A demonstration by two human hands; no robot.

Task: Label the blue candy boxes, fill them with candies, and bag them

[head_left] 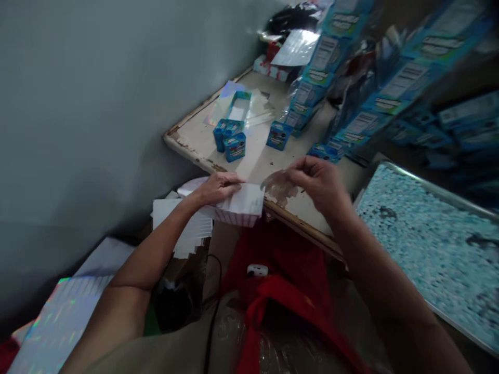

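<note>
My left hand [219, 187] rests closed on a stack of white cards [242, 204] at the near edge of a worn table [195, 139], fingers pinching the top card. My right hand [317, 183] is raised just to the right of the stack, fingers curled in a pinch around a thin clear film [277, 183]. Small blue boxes [230, 140] stand further back on the table.
Stacks of blue boxes [319, 78] lean along the right. A tray of blue speckled bits [429, 244] lies at right. More white card stacks [187, 228] and holographic sheets [58, 322] sit lower left. Red cloth [280, 280] lies below. A grey wall fills the left.
</note>
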